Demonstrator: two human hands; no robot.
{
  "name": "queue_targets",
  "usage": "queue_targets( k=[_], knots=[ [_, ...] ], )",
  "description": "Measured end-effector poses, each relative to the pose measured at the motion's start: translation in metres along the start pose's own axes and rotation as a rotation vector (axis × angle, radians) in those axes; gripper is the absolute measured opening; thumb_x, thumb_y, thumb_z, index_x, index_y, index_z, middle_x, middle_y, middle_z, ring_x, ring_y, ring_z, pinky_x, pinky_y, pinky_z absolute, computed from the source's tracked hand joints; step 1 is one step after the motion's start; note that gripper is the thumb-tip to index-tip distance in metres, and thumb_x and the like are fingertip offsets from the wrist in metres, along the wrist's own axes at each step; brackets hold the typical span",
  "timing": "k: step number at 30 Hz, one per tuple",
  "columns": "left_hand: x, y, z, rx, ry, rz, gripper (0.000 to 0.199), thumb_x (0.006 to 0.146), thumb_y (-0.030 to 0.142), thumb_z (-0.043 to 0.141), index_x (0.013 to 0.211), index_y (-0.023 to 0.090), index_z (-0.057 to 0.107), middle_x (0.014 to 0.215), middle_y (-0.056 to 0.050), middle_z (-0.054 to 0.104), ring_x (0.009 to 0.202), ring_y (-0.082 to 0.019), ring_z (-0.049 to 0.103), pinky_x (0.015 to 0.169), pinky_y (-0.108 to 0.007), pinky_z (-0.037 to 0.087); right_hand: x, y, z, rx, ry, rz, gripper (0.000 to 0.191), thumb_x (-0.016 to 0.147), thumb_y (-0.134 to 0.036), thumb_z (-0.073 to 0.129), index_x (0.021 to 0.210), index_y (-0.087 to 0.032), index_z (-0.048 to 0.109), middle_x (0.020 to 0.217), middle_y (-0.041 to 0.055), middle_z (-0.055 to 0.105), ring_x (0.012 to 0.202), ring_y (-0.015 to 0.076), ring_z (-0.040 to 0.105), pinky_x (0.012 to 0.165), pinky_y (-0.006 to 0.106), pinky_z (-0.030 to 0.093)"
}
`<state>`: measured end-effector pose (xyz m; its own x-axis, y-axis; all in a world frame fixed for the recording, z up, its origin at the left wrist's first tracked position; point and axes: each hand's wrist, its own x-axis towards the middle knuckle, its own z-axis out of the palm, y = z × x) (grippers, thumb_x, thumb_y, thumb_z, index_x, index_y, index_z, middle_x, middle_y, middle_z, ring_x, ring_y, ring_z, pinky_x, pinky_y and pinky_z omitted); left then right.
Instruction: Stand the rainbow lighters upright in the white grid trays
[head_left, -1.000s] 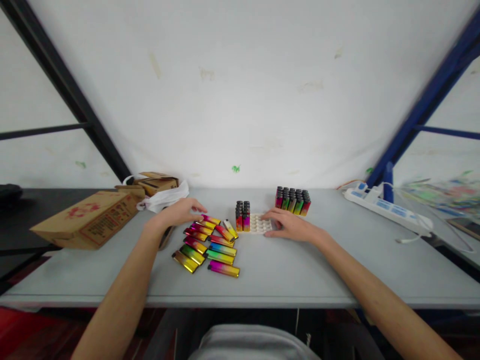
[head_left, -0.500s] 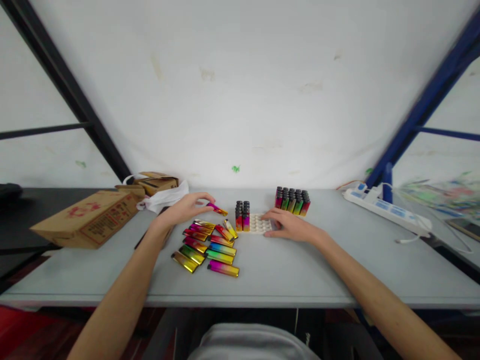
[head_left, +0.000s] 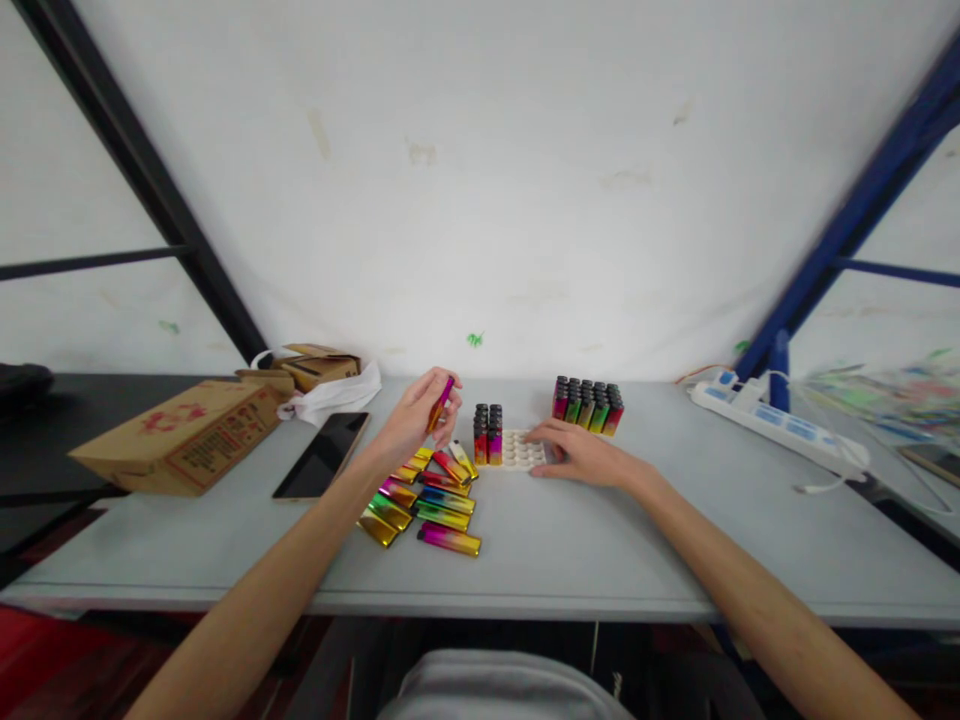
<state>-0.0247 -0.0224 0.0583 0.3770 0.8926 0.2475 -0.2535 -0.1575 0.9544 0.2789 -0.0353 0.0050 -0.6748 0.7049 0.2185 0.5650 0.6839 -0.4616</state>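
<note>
My left hand is closed round a purple and gold lighter, held tilted upright above the table. Below that hand lie several loose shiny lighters in mixed colours, partly covered by my left forearm. A white holder with rows of round holes lies to the right of them. At its left end, several lighters stand upright with their black tops up. My right hand grips the holder's right end, thumb at the near side and fingers at the far side.
A block of upright lighters stands behind my right hand. On the left are a tablet, a cardboard box, a smaller open box and a white plastic bag. A power strip with cables lies at the right.
My left hand has moved right with the lighter, turning it from nearly flat to upright. The tablet now shows more fully. My right hand has stayed at the holder.
</note>
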Motion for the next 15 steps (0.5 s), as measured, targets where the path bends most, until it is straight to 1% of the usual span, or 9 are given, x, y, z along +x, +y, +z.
queue_targets(
  k=[4, 5, 7, 9, 11, 13, 15],
  knots=[
    [-0.005, 0.000, 0.008, 0.032, -0.007, -0.023, 0.034, 0.097, 0.058, 0.059, 0.110, 0.028, 0.052, 0.059, 0.011, 0.043, 0.036, -0.006, 0.033, 0.036, -0.017, 0.037, 0.000, 0.000, 0.000, 0.005, 0.001, -0.005, 0.049, 0.095, -0.049, 0.068, 0.134, -0.018, 0.064, 0.115, 0.0110, 0.064, 0.088, 0.0207, 0.062, 0.086, 0.036, 0.053],
    [-0.005, 0.001, 0.010, 0.026, -0.002, -0.028, 0.034, 0.097, 0.058, 0.059, 0.111, 0.028, 0.052, 0.058, 0.011, 0.041, 0.037, -0.006, 0.031, 0.036, -0.016, 0.035, 0.000, 0.000, 0.000, 0.001, -0.001, -0.004, 0.050, 0.096, -0.049, 0.068, 0.134, -0.018, 0.064, 0.114, 0.0109, 0.064, 0.088, 0.0206, 0.062, 0.085, 0.036, 0.053],
    [-0.006, 0.001, 0.013, -0.013, 0.022, -0.034, 0.034, 0.096, 0.059, 0.060, 0.108, 0.027, 0.052, 0.056, 0.012, 0.034, 0.037, -0.006, 0.025, 0.035, -0.014, 0.027, 0.001, -0.001, 0.000, -0.007, -0.005, -0.004, 0.050, 0.096, -0.049, 0.067, 0.134, -0.017, 0.064, 0.113, 0.0109, 0.063, 0.087, 0.0204, 0.061, 0.084, 0.035, 0.053],
    [-0.005, -0.001, 0.015, -0.072, 0.039, -0.063, 0.038, 0.096, 0.062, 0.058, 0.099, 0.024, 0.055, 0.055, 0.012, 0.030, 0.038, -0.005, 0.019, 0.036, -0.013, 0.019, 0.001, -0.001, 0.000, -0.012, -0.003, -0.006, 0.050, 0.096, -0.049, 0.067, 0.134, -0.017, 0.063, 0.114, 0.0110, 0.063, 0.087, 0.0203, 0.061, 0.084, 0.035, 0.053],
    [-0.003, -0.004, 0.016, -0.119, 0.034, -0.112, 0.048, 0.096, 0.065, 0.053, 0.083, 0.019, 0.056, 0.053, 0.011, 0.026, 0.039, -0.005, 0.018, 0.037, -0.015, 0.018, 0.001, -0.001, 0.000, -0.013, -0.002, -0.010, 0.050, 0.096, -0.049, 0.067, 0.135, -0.017, 0.063, 0.114, 0.0109, 0.063, 0.087, 0.0203, 0.061, 0.084, 0.035, 0.053],
    [0.000, -0.008, 0.015, -0.138, 0.011, -0.153, 0.055, 0.096, 0.064, 0.049, 0.065, 0.018, 0.049, 0.051, 0.009, 0.024, 0.039, -0.005, 0.019, 0.038, -0.016, 0.019, 0.001, -0.001, 0.000, -0.015, -0.003, -0.011, 0.050, 0.096, -0.049, 0.067, 0.135, -0.017, 0.063, 0.113, 0.0106, 0.063, 0.086, 0.0201, 0.061, 0.083, 0.035, 0.053],
    [0.001, -0.012, 0.016, -0.135, 0.002, -0.164, 0.057, 0.096, 0.058, 0.047, 0.055, 0.020, 0.039, 0.049, 0.008, 0.022, 0.039, -0.005, 0.017, 0.038, -0.018, 0.018, 0.001, -0.002, 0.000, -0.016, -0.005, -0.010, 0.050, 0.096, -0.049, 0.067, 0.134, -0.017, 0.063, 0.112, 0.0106, 0.063, 0.085, 0.0197, 0.061, 0.082, 0.034, 0.053]
  ],
)
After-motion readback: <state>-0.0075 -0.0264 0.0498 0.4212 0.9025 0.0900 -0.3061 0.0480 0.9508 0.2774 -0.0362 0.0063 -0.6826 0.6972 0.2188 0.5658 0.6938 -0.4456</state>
